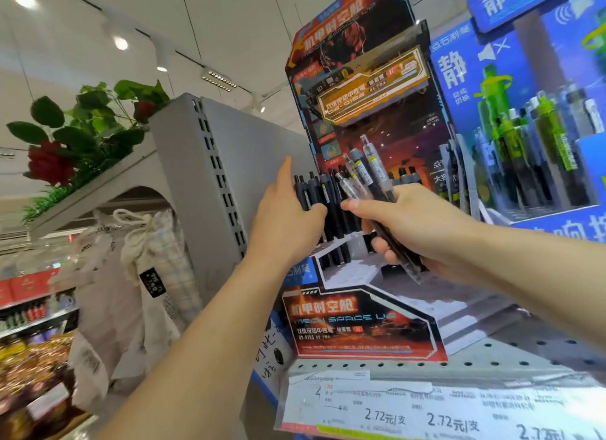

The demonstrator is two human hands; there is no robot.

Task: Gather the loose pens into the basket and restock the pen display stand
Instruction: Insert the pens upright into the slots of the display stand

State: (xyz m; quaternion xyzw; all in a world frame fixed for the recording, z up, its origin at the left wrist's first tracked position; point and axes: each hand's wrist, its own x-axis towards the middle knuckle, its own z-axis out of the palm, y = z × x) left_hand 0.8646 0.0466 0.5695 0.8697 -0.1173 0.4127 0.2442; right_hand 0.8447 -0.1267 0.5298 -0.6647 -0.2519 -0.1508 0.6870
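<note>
A red-and-black cardboard pen display stand (pixel 360 321) sits on a grey perforated shelf (pixel 511 351), near the shelf's left end, with price labels (pixel 426 413) clipped along the shelf's front edge. A row of dark pens (pixel 331 203) stands upright in the stand's left rear tier; the stepped white tiers in front of them show bare.

The left hand (pixel 288 220) reaches up to that row from the left, its fingers (pixel 283 174) fairly straight and spread narrow, the forefinger pointing upward, with the thumb and palm pressed against the outermost standing pens.

The right hand (pixel 416 229) is just to the right, over the middle of the stand, its fingers curled round a bundle of pens (pixel 367 174). The bundle mixes dark and clear-barrelled pens, their clicker ends fanning up and leftward above the thumb, and the lower ends poking out below the hand toward the stand's right side.

To the right, a blue display (pixel 537 118) holds green and dark pens. Left of the shelf stands a grey upright panel (pixel 210 164); beyond it hang pale drawstring bags (pixel 131 262), and red artificial flowers (pixel 52 164) rest on a ledge above.
</note>
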